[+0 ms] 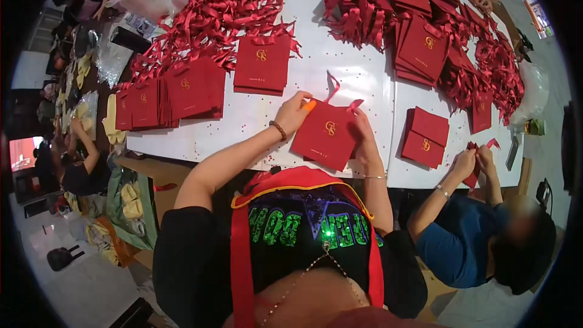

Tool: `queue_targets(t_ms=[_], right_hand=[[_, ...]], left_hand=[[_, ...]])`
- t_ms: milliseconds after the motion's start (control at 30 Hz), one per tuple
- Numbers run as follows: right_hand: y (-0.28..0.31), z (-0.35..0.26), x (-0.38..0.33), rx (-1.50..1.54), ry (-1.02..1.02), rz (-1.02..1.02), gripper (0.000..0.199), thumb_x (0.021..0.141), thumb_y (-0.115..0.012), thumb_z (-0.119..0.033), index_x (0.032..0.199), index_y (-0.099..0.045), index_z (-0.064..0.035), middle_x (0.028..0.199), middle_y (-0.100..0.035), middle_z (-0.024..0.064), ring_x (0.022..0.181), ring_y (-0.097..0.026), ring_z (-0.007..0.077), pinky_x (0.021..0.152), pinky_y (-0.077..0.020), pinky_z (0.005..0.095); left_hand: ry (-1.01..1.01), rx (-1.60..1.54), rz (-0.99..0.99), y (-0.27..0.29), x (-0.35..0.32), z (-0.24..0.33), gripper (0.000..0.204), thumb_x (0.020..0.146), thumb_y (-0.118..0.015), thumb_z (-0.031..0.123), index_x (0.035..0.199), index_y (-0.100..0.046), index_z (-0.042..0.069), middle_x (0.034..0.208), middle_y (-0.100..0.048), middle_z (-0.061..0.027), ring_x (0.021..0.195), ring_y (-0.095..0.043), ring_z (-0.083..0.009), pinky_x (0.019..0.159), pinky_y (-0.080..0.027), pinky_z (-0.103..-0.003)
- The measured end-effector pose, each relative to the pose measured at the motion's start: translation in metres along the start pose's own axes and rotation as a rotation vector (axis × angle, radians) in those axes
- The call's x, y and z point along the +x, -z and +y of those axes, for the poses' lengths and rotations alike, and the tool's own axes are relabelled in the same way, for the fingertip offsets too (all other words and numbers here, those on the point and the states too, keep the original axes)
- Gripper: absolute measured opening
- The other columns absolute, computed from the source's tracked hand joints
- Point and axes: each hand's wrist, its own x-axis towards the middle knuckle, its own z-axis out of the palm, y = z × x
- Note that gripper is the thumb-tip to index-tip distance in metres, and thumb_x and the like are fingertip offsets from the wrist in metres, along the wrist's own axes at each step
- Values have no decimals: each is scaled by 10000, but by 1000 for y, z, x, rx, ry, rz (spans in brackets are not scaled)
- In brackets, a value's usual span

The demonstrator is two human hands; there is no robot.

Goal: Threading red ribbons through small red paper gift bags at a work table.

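"Where's the bag?"

"The red bag [327, 135] is in front of the person, at the table's [273, 161] near edge, slightly tilted."

"And the fingers?"

"The left hand [293, 114] is clamped on its upper left corner, thumb on the front. The right hand [365, 136] is at the right edge, by the ribbon [354, 105]; I can't tell if those fingers are pinched together or just resting there."

"Which step is it?"

"Probably handling the ribbon at the top. One strand [333, 87] stands up loose near the middle."

"What does the next move call for?"

"I'd say a steady left grip, while the right fingers take the ribbon and draw it neat without creasing the bag."

"Any finished ones?"

"Can't tell; a stack [262, 64] lies just beyond, ribbon on top."
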Motion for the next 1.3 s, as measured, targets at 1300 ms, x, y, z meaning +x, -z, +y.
queue_targets(t_ms=[1300], right_hand=[[8,11,14,-1143,488,77,301,751,-653,-118,1030,-590,-25,901,-522,132,812,-527,249,735,-442,303]], left_hand=[[252,-264,-416,115,-11,-34,197,878,-507,140,1020,-551,10,669,-579,-30,507,-495,-68,458,-395,-199]])
